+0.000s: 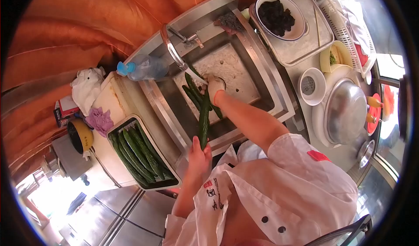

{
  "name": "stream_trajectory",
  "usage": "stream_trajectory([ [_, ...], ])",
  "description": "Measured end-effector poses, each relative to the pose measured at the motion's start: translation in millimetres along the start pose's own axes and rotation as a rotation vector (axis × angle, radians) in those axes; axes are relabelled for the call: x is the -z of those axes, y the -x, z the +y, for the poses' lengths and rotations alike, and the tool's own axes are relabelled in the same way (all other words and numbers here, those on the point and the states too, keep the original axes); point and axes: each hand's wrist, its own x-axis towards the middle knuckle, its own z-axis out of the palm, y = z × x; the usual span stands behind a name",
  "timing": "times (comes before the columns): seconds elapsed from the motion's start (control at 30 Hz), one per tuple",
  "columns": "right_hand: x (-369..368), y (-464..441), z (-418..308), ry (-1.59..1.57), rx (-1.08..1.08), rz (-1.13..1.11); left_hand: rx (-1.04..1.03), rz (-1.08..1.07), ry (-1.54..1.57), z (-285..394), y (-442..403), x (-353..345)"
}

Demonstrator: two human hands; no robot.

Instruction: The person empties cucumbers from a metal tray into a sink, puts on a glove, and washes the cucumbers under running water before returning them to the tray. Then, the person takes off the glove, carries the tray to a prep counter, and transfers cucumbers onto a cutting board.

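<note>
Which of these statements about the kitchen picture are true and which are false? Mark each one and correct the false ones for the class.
1. The left hand holds one end of a long green cucumber. True.
2. The right hand is over the sink. True.
3. The white-rimmed tray left of the sink is filled with oranges. False: the white-rimmed tray holds more long green cucumbers.
4. The clear plastic bottle has a blue top. True.
5. The white bowl of dark pieces stands inside the sink. False: the white bowl stands on a metal tray to the right of the sink.
</note>
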Motion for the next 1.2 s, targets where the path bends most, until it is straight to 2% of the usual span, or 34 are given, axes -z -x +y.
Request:
stream_trajectory([
  [0.07,-17,29,-35,0.131,-0.194,0.119,-0.043,0.027,-0.041,-13,1,19],
  [0.1,-15,19,-32,0.134,-0.191,0.115,-0.064,0.041,-0.058,-15,1,26],
  [0.17,-2,-3,-13,-0.133,-0.383,-0.042,-0.079,0.074,-0.043,-16,4,38],
  [0.2,-1,1,-13,-0.132,-0.385,-0.044,-0.075,0.090,-0.009,-15,4,42],
  [0.27,1,13,-11,-0.531,-0.502,-0.234,-0.100,0.156,0.007,-12,-1,48],
  [0.3,-2,25,-13,-0.529,-0.503,-0.236,-0.119,0.219,0.024,-11,-3,49],
  [0.37,-10,60,-27,-0.476,-0.383,-0.498,-0.143,0.238,-0.001,-7,-2,43],
  [0.43,-11,61,-26,-0.393,-0.360,-0.436,-0.167,0.260,-0.023,-8,-2,42],
  [0.5,-4,33,-9,-0.432,-0.355,-0.266,-0.181,0.219,-0.137,-13,-4,52],
  [0.6,-2,23,-19,-0.350,-0.473,-0.260,-0.247,0.286,-0.244,-36,-16,73],
  [0.7,-16,57,-49,-0.374,-0.515,-0.219,-0.346,0.345,-0.256,-21,9,48],
  [0.73,-6,41,-37,-0.366,-0.522,-0.222,-0.348,0.353,-0.249,-21,11,50],
  [0.8,35,-16,3,-0.603,-0.614,-0.938,-0.497,0.366,-0.352,-21,19,57],
  [0.83,40,-24,7,-0.419,-0.573,-0.779,-0.503,0.376,-0.344,-16,26,63],
  [0.87,46,-34,8,-0.081,-0.468,-0.464,-0.490,0.368,-0.422,-7,39,71],
  [0.9,54,-54,17,0.248,-0.391,-0.304,-0.472,0.362,-0.499,-2,50,75],
  [0.97,84,-117,42,1.025,-0.197,-0.228,-0.540,0.422,-0.416,4,66,80],
  [1.0,92,-131,48,1.551,-0.055,-0.172,-0.546,0.480,-0.347,8,75,88],
  [1.03,94,-137,50,1.829,0.014,-0.056,-0.553,0.543,-0.277,8,83,99],
  [1.1,86,-135,52,1.983,0.155,0.196,-0.593,0.660,-0.189,3,91,120],
  [1.17,63,-92,22,1.955,0.325,0.107,-0.663,0.650,0.099,10,102,128],
  [1.2,67,-103,34,1.909,0.372,0.063,-0.690,0.619,0.180,11,105,136],
])
